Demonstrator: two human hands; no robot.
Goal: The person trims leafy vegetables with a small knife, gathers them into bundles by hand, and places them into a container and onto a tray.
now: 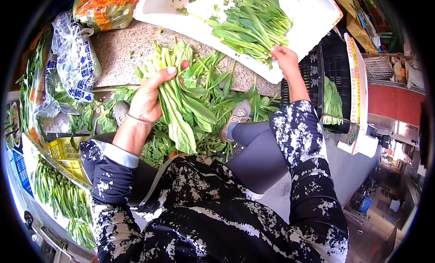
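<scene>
My left hand (148,94) is wrapped round a bunch of leafy greens (183,102), thumb across the pale stems, with the leaves hanging down toward my lap. My right hand (287,62) reaches to the near right edge of a white foam box (158,7). Its fingertips pinch at the stem ends of a pile of leafy greens (253,25) lying in that box. How many stems they grip is hidden. Below my hands, loose leaves (213,82) are heaped on the ground around my shoes.
A granite ledge (118,50) supports the foam box. Plastic bags (74,54) lie at the left, above a yellow crate (68,152) and more bundled greens (59,186). At the right stands a black crate (333,59) with another bundle (333,102) beside it.
</scene>
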